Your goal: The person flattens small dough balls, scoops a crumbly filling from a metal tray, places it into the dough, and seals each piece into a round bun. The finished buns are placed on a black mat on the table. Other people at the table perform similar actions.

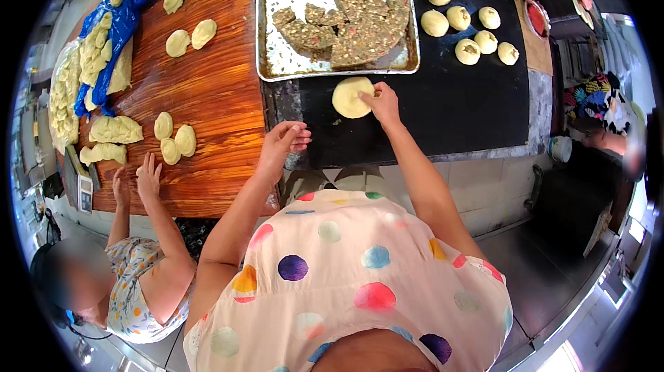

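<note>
On the black work surface (443, 116), just below the metal tray, lies a flat round of pale yellow dough (348, 98). My right hand (384, 105) pinches its right edge between thumb and fingers. My left hand (283, 143) hovers near the left edge of the black surface, apart from the dough, its fingers loosely curled with nothing seen in them. A brown filling mass flecked with light bits (370, 33) sits in the metal tray (339, 76), partly broken up. Several filled dough balls (436, 23) stand to the right of the tray.
At the left, a person's hands (146, 178) work at a wooden table (228, 95) holding several dough rounds (178, 43), dough rolls (115, 130) and a dough pile with blue plastic (131, 5). A red-filled container (536, 17) stands far right. Another person is at the right edge.
</note>
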The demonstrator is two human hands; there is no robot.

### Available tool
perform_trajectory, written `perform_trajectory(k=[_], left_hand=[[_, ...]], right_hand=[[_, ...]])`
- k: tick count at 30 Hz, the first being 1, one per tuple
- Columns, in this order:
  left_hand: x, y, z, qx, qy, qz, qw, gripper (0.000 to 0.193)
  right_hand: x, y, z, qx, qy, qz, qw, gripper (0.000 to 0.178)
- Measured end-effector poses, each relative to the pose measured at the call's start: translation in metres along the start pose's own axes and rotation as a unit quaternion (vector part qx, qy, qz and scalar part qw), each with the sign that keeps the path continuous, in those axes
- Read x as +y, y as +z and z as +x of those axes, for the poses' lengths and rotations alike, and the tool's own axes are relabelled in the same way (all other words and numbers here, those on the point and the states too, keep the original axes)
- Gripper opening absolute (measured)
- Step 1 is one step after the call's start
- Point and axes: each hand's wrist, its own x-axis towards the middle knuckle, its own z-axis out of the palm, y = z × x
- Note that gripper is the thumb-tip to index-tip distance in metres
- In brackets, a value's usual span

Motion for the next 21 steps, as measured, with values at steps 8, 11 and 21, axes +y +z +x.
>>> perform_trajectory(k=[8,11,21], left_hand=[[-0.018,-0.008,0.001,0.002,0.001,-0.037,0.999,0.028],[-0.022,0.008,0.011,-0.003,0.003,-0.024,1.000,0.030],[0.029,0.041,0.045,-0.116,0.007,-0.271,0.955,0.047]], right_hand=[[0.062,0.000,-0.009,0.131,0.013,0.137,0.982,0.032],[0.053,-0.020,-0.023,0.123,0.045,0.165,0.978,0.031],[-0.126,-0.026,-0.081,-0.130,-0.342,-0.003,0.931,0.029]])
